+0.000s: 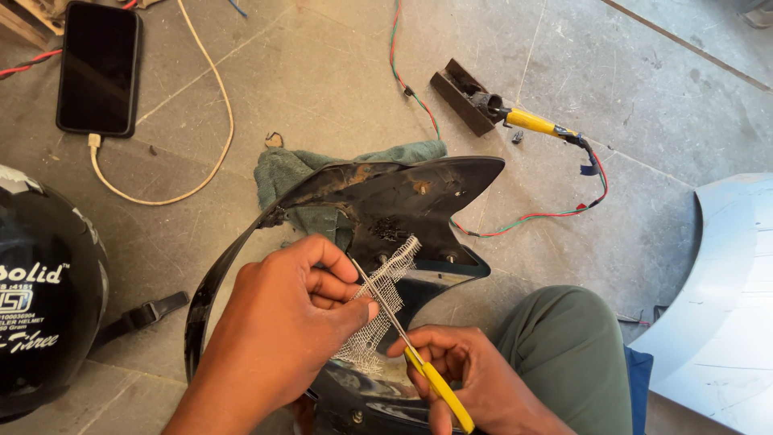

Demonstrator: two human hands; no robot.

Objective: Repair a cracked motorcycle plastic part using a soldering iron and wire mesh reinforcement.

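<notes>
Left hand (278, 338) pinches mesh (378, 306) over black panel (386, 201). Right hand (475, 379) closed round yellow-handled scissors (403, 334), blades crossing mesh just beside left fingertips. Cloth (294, 173) under panel.

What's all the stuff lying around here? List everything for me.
Black plastic panel: one, black, floor centre, under both hands.
Wire mesh: one piece, silvery, on the panel.
Scissors: one, yellow handles, blades across the mesh.
Cloth: one, green, under the panel.
Soldering iron: one, yellow handle, resting on a dark block, upper centre.
Phone: one, black, top left, cream cable plugged in.
Helmet: one, black, left edge.
White panel: one, right edge.
Knee: green trousers, lower right.
Left hand: pinches the mesh.
Right hand: holds the scissors.
</notes>
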